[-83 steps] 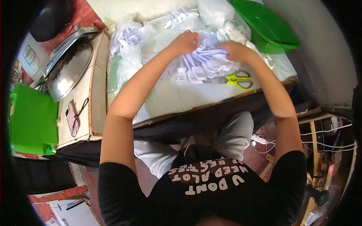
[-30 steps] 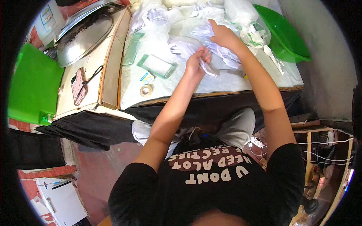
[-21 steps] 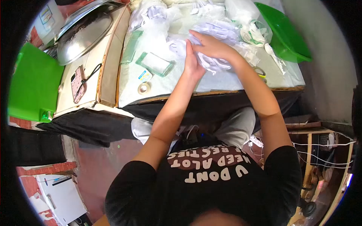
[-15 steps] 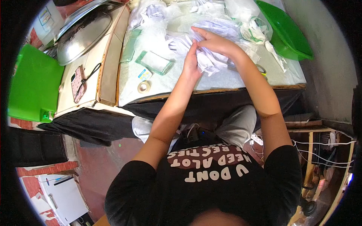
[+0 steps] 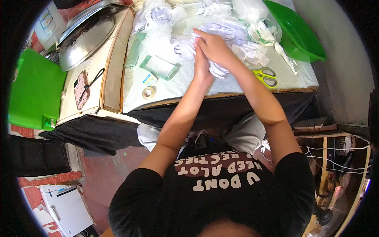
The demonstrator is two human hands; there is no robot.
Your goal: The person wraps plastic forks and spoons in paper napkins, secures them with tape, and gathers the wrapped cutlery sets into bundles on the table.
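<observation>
My left hand (image 5: 202,65) and my right hand (image 5: 215,47) come together around a bundle of white wrapped plastic cutlery (image 5: 218,71). The bundle's lower end sticks out below my hands, and its handles (image 5: 183,46) fan out to the left. Much of it is covered by my palms. Behind and right of my right hand lies another pile of white wrapped cutlery (image 5: 237,31). Yellow-green scissors (image 5: 266,77) rest near the table's front edge, right of my right forearm.
A tape roll (image 5: 148,93), a small blue-and-white packet (image 5: 149,80) and a green-edged clear packet (image 5: 160,67) lie at the left. Plastic bags (image 5: 158,15) sit behind them. A green basin (image 5: 296,35) stands at the right, a phone (image 5: 80,90) on the side counter.
Both hands first worked apart over the pile; they have since closed together around a bundle, farther left. The scissors, partly hidden by my right forearm half a second ago, now show fully.
</observation>
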